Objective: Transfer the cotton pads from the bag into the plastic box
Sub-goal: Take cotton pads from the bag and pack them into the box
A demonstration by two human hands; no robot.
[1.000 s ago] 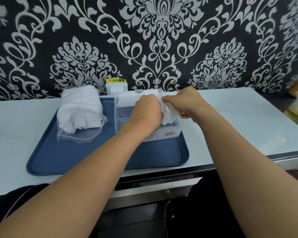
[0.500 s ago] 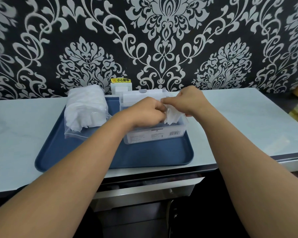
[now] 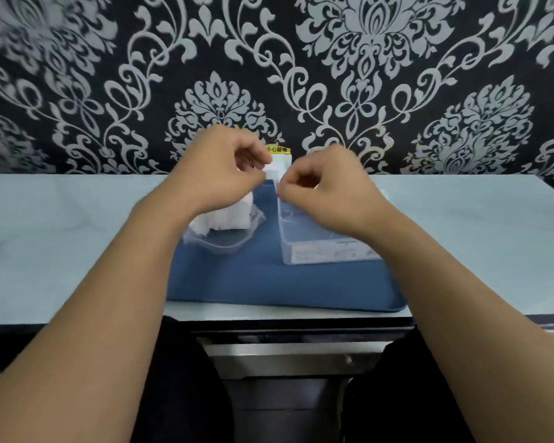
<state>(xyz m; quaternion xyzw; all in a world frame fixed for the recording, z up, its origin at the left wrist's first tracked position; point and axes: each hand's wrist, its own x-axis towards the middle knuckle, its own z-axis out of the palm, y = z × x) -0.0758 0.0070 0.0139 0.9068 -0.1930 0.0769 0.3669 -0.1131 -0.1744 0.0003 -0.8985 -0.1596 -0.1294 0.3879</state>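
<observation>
1. Cotton pads (image 3: 227,215) sit in a white heap inside a clear plastic bag (image 3: 224,238) on the left half of a blue tray (image 3: 269,282); the bag's open mouth faces the near edge of the tray.
2. A clear plastic box (image 3: 317,251) stands on the tray's right half, just beside the bag, a printed label along its near wall. Whether any pads lie inside it cannot be told, since the right forearm covers most of it.
3. The left hand (image 3: 218,171) hangs above the far end of the bag, fingers curled inward; the frame is blurred, and it is not clear whether they touch or hold anything.
4. The right hand (image 3: 330,183) is raised over the box's far left corner, fingers loosely curled with the thumb close to the fingertips; whether anything is pinched there cannot be told.
5. The tray rests on a pale countertop (image 3: 61,235), its near rim close to the counter's front edge.
6. Behind the hands, a white wall outlet (image 3: 280,167) with a yellow warning sticker (image 3: 279,149) sits against black-and-silver damask wallpaper (image 3: 365,75).
</observation>
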